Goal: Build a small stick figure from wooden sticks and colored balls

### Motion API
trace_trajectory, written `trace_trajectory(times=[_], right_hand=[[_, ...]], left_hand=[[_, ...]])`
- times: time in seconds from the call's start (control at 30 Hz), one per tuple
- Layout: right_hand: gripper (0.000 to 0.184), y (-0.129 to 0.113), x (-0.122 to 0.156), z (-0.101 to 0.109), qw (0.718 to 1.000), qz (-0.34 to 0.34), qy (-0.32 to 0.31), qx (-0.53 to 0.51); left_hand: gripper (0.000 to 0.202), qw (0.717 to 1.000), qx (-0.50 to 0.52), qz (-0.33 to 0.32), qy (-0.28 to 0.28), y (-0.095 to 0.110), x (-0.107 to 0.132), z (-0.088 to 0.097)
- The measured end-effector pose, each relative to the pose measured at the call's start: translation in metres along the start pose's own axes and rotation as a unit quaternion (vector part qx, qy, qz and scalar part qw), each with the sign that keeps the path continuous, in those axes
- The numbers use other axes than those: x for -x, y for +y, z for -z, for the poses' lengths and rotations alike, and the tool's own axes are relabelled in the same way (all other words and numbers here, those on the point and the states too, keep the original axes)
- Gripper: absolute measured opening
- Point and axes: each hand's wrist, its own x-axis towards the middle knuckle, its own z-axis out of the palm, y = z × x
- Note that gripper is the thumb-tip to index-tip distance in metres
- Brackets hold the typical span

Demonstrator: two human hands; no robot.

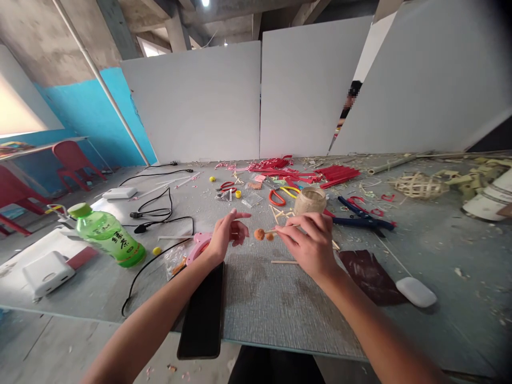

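My right hand pinches a thin wooden stick whose left end carries a small orange ball, with a smaller orange bit beside it. My left hand hovers just left of the ball, fingers apart and holding nothing, index finger pointing right. Both hands are above the grey table. Another wooden stick lies on the table under my right hand. A glass jar of pale material stands just beyond my right hand.
A black phone lies at the near edge by a pink tape dispenser. A green bottle, white boxes and black cables sit left. Red strips, scissors, blue pliers, a dark cloth and a white case lie right.
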Motion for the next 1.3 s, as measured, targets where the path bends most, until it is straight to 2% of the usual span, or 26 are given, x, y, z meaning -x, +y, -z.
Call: trace_trajectory(times=[0.07,0.13,0.23,0.3,0.4,0.47,0.57,0.7,0.8,0.93,1.0,1.07,1.13,1.23,1.27,1.3], right_hand=[[0.012,0.001,0.0,-0.002,0.996,-0.047,0.026,-0.066],[0.012,0.001,0.001,-0.006,0.983,-0.092,0.038,-0.155],[0.012,0.001,0.005,-0.013,0.946,-0.145,0.033,-0.29],[0.012,0.0,0.006,-0.015,0.924,-0.163,0.028,-0.343],[0.01,-0.001,0.006,-0.013,0.919,-0.161,0.022,-0.36],[0.009,-0.001,0.005,-0.01,0.921,-0.151,0.01,-0.358],[0.01,-0.003,0.002,-0.005,0.923,-0.144,-0.016,-0.356],[0.013,-0.007,0.001,-0.002,0.922,-0.148,-0.028,-0.357],[0.016,-0.013,0.002,-0.002,0.921,-0.141,-0.033,-0.361],[0.018,-0.019,0.001,-0.005,0.924,-0.136,-0.041,-0.355],[0.015,-0.017,-0.001,-0.003,0.934,-0.112,-0.067,-0.333],[0.013,-0.014,-0.005,0.005,0.951,-0.075,-0.105,-0.283],[0.03,-0.016,-0.012,0.018,0.972,-0.048,-0.095,-0.207],[0.042,-0.044,-0.031,0.039,0.991,-0.037,0.037,-0.123],[0.042,-0.063,-0.04,0.041,0.99,-0.027,0.053,-0.129],[0.042,-0.085,-0.051,0.04,0.987,-0.001,0.01,-0.163]], left_hand=[[0.048,0.999,0.008,0.001,0.034,-0.002,-0.007,0.006],[0.041,1.0,0.002,0.023,0.015,-0.006,-0.012,0.009],[0.042,0.994,0.013,0.073,-0.083,-0.012,-0.013,0.009],[0.042,0.982,0.034,0.096,-0.162,-0.014,-0.01,0.005],[0.042,0.961,0.074,0.099,-0.247,-0.009,-0.001,-0.001],[0.043,0.957,0.095,0.09,-0.259,-0.004,0.005,-0.003],[0.041,0.962,0.091,0.076,-0.247,0.002,0.008,-0.003],[0.031,0.972,0.093,0.069,-0.204,-0.003,0.005,-0.001],[0.038,0.972,0.13,0.071,-0.184,-0.007,0.003,-0.003],[0.047,0.968,0.137,0.063,-0.2,-0.003,0.003,-0.006],[0.046,0.973,0.115,0.052,-0.192,0.0,0.002,-0.004],[0.048,0.982,0.097,0.034,-0.161,-0.001,-0.002,-0.001],[0.051,0.99,0.093,0.014,-0.102,-0.007,-0.007,0.004],[0.047,0.996,0.09,0.006,-0.016,-0.02,-0.016,0.011],[0.043,0.996,0.087,0.009,-0.003,-0.024,-0.018,0.012],[0.038,0.997,0.083,0.011,0.0,-0.028,-0.019,0.012]])
